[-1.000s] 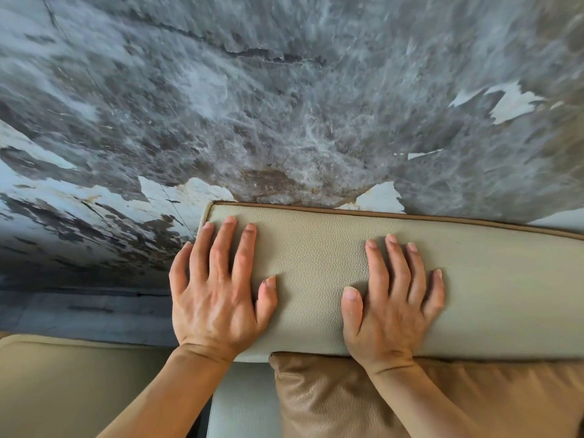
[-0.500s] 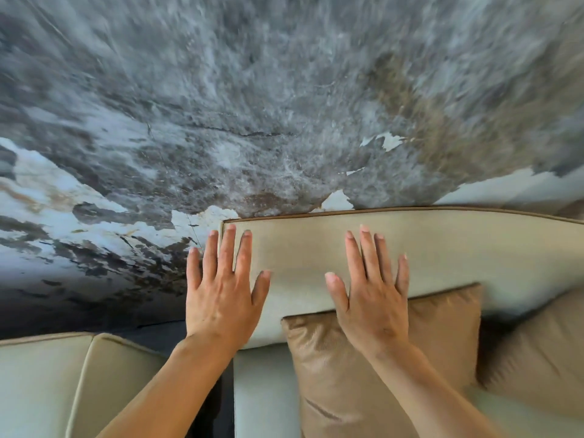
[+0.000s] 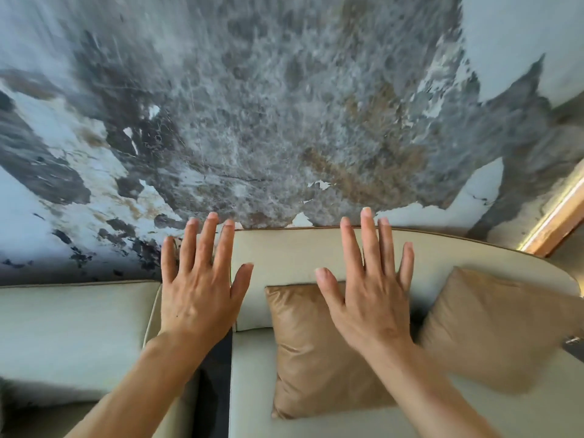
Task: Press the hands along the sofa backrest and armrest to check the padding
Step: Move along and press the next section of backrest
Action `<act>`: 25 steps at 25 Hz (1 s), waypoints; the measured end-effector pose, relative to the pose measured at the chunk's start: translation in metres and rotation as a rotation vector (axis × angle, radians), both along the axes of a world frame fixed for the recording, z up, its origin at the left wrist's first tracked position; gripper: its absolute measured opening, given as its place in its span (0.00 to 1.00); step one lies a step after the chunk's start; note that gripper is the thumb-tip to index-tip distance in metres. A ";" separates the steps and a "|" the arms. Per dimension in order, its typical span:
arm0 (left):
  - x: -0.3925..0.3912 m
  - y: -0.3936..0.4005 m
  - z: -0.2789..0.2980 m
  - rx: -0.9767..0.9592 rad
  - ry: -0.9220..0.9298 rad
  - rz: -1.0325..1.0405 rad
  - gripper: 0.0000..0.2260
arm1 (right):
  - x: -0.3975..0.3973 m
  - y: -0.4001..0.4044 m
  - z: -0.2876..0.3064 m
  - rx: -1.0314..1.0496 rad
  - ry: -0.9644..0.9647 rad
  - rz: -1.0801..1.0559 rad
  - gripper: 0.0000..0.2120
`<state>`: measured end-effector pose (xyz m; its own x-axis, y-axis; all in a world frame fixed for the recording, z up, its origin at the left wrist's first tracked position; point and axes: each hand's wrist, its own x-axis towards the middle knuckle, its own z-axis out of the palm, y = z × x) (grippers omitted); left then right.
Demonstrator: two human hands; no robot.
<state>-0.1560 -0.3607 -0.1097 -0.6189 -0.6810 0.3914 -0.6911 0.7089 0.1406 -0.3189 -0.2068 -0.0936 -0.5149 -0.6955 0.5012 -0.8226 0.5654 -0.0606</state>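
Note:
A cream leather sofa backrest (image 3: 284,251) with brown piping runs across the middle of the view, against a marbled grey wall. My left hand (image 3: 199,286) hovers flat with fingers spread over the backrest's left end, apart from its surface. My right hand (image 3: 369,286) is also spread flat, in front of the backrest's middle and above a tan cushion (image 3: 316,352). Both hands hold nothing. A second sofa section (image 3: 72,327) lies at the left, its backrest top level with my left wrist.
A second tan cushion (image 3: 493,324) leans on the backrest at the right. A dark gap (image 3: 215,384) separates the two sofa sections. The marbled wall (image 3: 252,121) rises behind. A lit wooden frame (image 3: 556,222) stands at the far right.
Both hands have lifted off the backrest and pulled back toward me. The view has drawn back, showing more seat, a second cushion and the left sofa section.

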 end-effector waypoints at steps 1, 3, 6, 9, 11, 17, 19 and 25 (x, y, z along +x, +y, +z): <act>0.015 0.022 0.024 -0.024 0.038 0.003 0.30 | 0.013 0.023 0.024 -0.023 0.015 0.006 0.34; 0.051 0.073 0.069 -0.060 0.096 0.022 0.30 | 0.042 0.076 0.073 -0.078 0.045 0.012 0.34; 0.118 0.150 0.119 -0.129 0.135 0.058 0.30 | 0.090 0.160 0.127 -0.148 0.068 0.034 0.34; 0.177 0.203 0.152 -0.224 0.130 0.100 0.30 | 0.129 0.225 0.162 -0.180 0.083 0.048 0.34; 0.207 0.232 0.175 -0.270 0.144 0.133 0.30 | 0.152 0.258 0.184 -0.214 0.109 0.062 0.35; 0.265 0.275 0.234 -0.407 0.210 0.128 0.30 | 0.219 0.301 0.235 -0.319 0.165 0.079 0.34; 0.293 0.280 0.246 -0.443 0.234 0.113 0.30 | 0.244 0.307 0.245 -0.359 0.175 0.065 0.34; 0.409 0.276 0.264 -0.459 0.193 0.140 0.30 | 0.349 0.299 0.253 -0.424 0.203 0.048 0.33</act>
